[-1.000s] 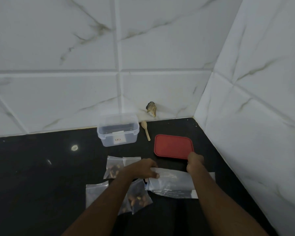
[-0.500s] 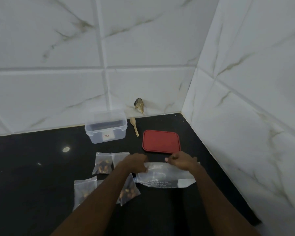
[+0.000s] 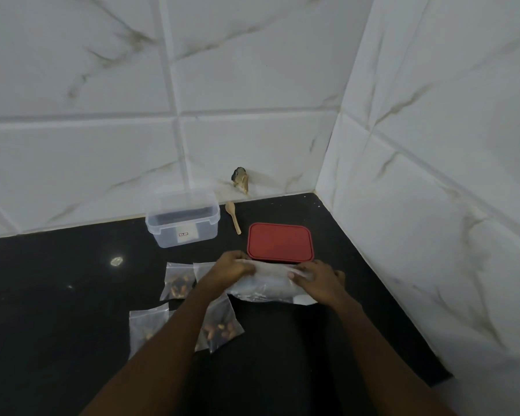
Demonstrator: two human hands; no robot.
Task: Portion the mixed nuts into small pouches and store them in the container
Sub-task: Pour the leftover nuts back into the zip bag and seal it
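A large clear plastic bag (image 3: 267, 288) lies on the black counter, just in front of a red lid (image 3: 279, 241). My left hand (image 3: 233, 267) pinches the bag's top left edge. My right hand (image 3: 318, 280) presses on its top right edge. Three small clear pouches with mixed nuts lie to the left: one (image 3: 177, 280) beside my left hand, one (image 3: 146, 327) nearer me, one (image 3: 221, 327) partly under my left forearm. A clear open container (image 3: 183, 221) stands by the back wall.
A small wooden spoon (image 3: 233, 216) lies between the container and the red lid. A brownish chipped spot (image 3: 241, 180) marks the tiled back wall. A tiled side wall (image 3: 433, 205) closes the counter (image 3: 57, 295) on the right.
My right hand has slid from the bag's far right end toward the middle of its top edge. Both hands now sit close together on the bag, which is bunched up slightly.
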